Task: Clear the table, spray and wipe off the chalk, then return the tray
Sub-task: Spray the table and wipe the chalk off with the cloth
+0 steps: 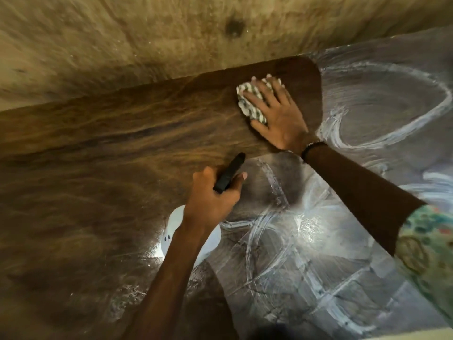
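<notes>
The dark wooden table [103,153] fills the view. Its left part is wiped to bare wood; the right part carries smeared white chalk lines [282,231]. My right hand [277,111] lies flat near the far edge, fingers spread, pressing a striped cloth [250,101] onto the wood. My left hand [215,192] is closed around the black trigger head [229,173] of a spray bottle. The bottle's white body [171,231] shows below that wrist, mostly hidden by my forearm.
Beyond the table's far edge lies a tan, mottled floor [122,40] with a dark spot. A chalk oval [392,106] covers the table's far right. A pale strip [416,334] runs along the bottom right corner.
</notes>
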